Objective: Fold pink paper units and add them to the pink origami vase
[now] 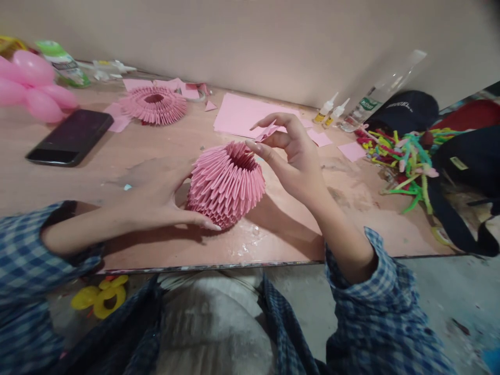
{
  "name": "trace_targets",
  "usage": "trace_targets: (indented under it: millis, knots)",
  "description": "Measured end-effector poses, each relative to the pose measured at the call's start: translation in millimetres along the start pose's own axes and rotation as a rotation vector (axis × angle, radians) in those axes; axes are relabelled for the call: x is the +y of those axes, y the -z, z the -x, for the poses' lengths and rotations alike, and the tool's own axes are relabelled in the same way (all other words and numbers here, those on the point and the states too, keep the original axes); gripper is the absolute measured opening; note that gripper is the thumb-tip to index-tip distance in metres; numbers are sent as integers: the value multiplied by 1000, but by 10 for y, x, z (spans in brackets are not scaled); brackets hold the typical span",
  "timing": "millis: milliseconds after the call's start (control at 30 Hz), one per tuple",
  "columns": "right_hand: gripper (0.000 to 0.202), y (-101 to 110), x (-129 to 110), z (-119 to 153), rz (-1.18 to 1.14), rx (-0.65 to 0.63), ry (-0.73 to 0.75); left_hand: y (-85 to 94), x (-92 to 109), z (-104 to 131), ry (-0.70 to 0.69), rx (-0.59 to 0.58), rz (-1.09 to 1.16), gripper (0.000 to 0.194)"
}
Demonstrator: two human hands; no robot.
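A pink vase-shaped model [224, 183] built from many folded paper pieces stands on the wooden table [351, 208]. My left hand [162, 195] cups its left side and base, thumb under the front. My right hand [291, 156] hovers at the model's open rim, pinching a small folded pink paper piece [266, 133] between thumb and fingers just above the rim.
A flat pink ring of folded pieces [154, 104] lies at the back, with pink paper sheets [242, 113] beside it. A black phone [70, 138] and pink balloons [33, 83] are at left. Two glue bottles [332, 111], a clear bottle [380, 91], coloured pipe cleaners [398, 156] and dark bags [469, 166] crowd the right.
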State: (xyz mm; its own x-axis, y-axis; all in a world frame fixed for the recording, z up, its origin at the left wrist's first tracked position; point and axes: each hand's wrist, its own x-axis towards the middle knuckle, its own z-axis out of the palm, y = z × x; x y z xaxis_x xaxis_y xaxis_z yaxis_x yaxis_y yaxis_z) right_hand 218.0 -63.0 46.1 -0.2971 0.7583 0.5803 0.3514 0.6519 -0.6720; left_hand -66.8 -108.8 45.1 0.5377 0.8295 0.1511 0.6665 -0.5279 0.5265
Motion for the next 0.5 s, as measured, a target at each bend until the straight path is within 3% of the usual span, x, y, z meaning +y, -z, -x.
trace_targets:
  millis: [500]
  knots:
    - [35,-34,-58,19,35,32,-6,12,29,3,-15,31,-55,99]
